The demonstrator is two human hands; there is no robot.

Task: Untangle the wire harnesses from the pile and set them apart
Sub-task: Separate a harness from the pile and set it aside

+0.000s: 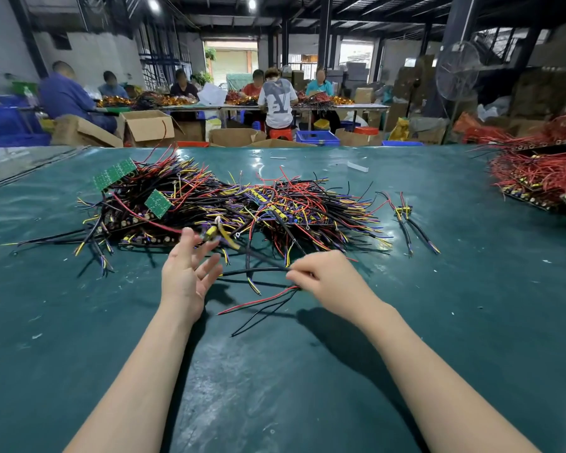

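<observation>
A tangled pile of wire harnesses point(229, 207), black, red, yellow and purple with small circuit boards, lies across the middle of the green table point(79, 322). My right hand point(327, 276) pinches one harness point(255, 271) at the pile's near edge; its black cable runs left and its red and black leads point(258, 302) trail toward me. My left hand point(190, 269) hovers with fingers spread just in front of the pile, its fingertips near a yellow component point(211, 232), holding nothing. A single harness point(406, 217) lies apart to the right of the pile.
A second heap of mostly red harnesses point(543, 171) sits at the table's far right. Two green boards point(115, 173) stick up from the pile's left. A white scrap point(356, 166) lies beyond the pile. Past the table's far edge are cardboard boxes, blue crates and seated people.
</observation>
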